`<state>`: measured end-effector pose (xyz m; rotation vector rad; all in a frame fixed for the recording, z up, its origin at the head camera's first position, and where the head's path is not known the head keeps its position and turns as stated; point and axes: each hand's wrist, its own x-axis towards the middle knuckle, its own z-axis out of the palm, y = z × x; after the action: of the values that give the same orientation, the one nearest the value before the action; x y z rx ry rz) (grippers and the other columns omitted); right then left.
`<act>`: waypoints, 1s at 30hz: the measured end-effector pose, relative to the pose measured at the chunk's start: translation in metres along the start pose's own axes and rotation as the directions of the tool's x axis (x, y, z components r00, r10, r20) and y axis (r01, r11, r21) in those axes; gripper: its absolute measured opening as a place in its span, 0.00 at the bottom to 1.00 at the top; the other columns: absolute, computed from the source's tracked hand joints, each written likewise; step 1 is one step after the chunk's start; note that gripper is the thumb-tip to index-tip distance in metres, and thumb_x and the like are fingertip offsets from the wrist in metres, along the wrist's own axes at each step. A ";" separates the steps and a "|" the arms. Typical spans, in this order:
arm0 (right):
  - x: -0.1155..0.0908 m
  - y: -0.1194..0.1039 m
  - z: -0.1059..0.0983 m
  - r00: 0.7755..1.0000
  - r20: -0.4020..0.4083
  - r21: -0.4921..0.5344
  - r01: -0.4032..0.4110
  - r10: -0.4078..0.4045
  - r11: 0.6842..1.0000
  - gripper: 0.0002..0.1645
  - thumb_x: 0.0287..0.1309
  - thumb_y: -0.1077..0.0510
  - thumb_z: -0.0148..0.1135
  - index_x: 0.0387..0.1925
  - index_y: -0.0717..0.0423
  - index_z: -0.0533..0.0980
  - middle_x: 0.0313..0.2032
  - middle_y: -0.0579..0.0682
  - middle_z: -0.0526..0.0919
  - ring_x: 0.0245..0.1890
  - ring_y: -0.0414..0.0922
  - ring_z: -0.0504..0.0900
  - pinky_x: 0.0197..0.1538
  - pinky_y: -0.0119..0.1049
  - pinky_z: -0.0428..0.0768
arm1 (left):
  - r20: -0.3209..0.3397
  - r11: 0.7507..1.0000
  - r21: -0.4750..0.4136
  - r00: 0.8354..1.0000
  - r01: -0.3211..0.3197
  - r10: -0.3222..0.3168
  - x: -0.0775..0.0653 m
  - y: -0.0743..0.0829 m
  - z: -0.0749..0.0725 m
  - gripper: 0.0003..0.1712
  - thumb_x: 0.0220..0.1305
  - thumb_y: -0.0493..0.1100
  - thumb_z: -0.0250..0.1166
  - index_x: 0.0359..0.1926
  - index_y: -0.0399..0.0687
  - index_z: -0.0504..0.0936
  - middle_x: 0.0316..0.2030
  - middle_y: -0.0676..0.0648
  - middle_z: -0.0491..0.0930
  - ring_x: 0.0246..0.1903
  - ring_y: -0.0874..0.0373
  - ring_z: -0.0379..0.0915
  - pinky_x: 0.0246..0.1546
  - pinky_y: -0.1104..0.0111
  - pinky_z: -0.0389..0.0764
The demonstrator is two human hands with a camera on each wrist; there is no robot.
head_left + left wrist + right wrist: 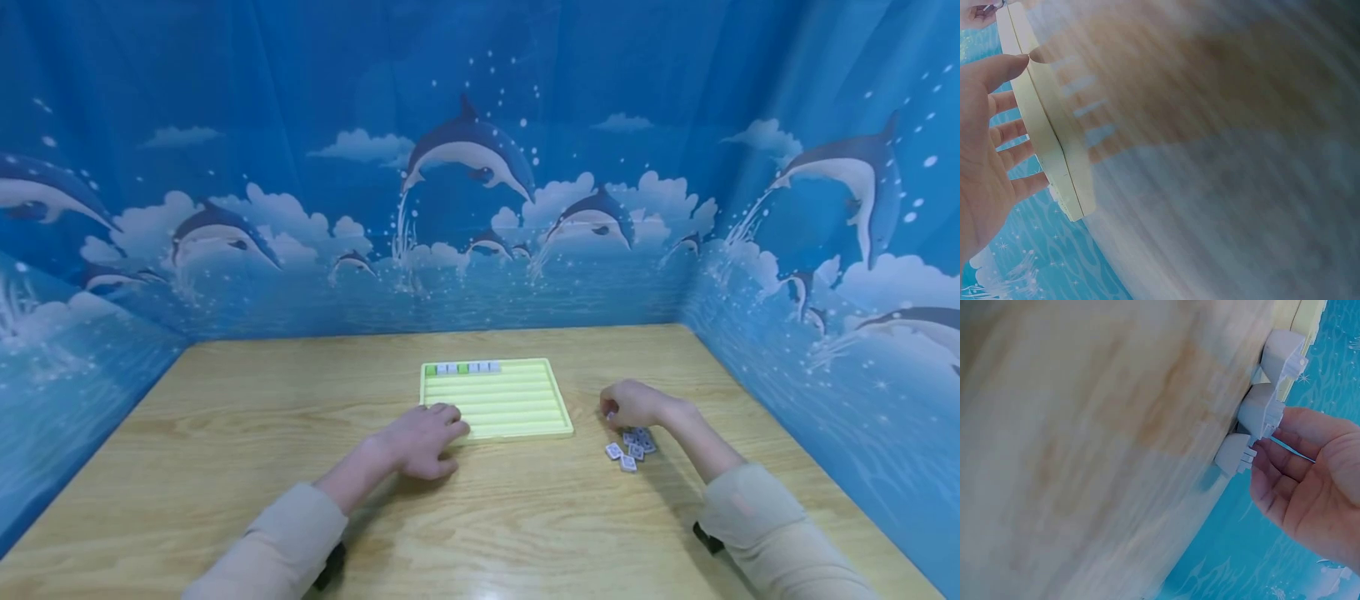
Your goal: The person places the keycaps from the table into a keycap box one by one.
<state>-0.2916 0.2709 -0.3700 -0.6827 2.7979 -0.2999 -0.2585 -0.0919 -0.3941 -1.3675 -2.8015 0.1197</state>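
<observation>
A pale green tray (517,408) with ridged rows lies flat on the table. Several small white and green keycaps (472,367) line its far row, from the left corner. My left hand (423,442) rests at the tray's near left corner, fingers loosely spread over the edge; in the left wrist view its thumb (1007,65) lies along the tray's side. To the right of the tray, my right hand (637,404) pinches a small white keycap (611,415), mostly hidden by the fingers. Loose white keycaps (636,452) lie just below it, their pronged sides showing in the right wrist view.
The wood-grain table (480,525) reaches back to a blue curtain (450,292) printed with dolphins. This curtain also closes off the left and right sides.
</observation>
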 end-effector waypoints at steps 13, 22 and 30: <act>0.002 0.001 -0.001 0.999 -0.041 0.006 0.019 -0.018 1.000 0.05 0.48 0.67 0.61 0.31 0.59 0.76 0.25 0.46 0.73 0.26 0.41 0.70 0.29 0.34 0.71 | 0.007 1.000 -0.014 1.000 0.002 -0.002 0.000 -0.002 0.000 0.29 0.59 0.55 0.58 0.60 0.48 0.70 0.53 0.45 0.69 0.55 0.51 0.64 0.53 0.57 0.71; 0.002 -0.001 -0.003 0.997 -0.068 0.007 0.030 -0.030 1.000 0.07 0.46 0.69 0.59 0.31 0.62 0.78 0.25 0.46 0.75 0.26 0.41 0.70 0.29 0.34 0.71 | 0.017 1.000 -0.013 1.000 0.003 -0.003 0.000 -0.001 0.000 0.30 0.59 0.55 0.58 0.60 0.48 0.70 0.54 0.45 0.69 0.55 0.51 0.64 0.52 0.57 0.71; 0.005 -0.002 -0.006 0.993 -0.117 0.052 0.035 -0.029 0.998 0.07 0.49 0.71 0.56 0.31 0.63 0.76 0.28 0.50 0.76 0.28 0.43 0.71 0.31 0.36 0.72 | 0.015 1.000 -0.015 1.000 0.003 -0.003 0.001 -0.001 0.000 0.30 0.59 0.55 0.58 0.60 0.48 0.70 0.54 0.45 0.69 0.55 0.51 0.64 0.52 0.56 0.71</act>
<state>-0.2967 0.2681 -0.3651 -0.7200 2.8785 -0.4337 -0.2600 -0.0918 -0.3945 -1.3707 -2.8225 0.1098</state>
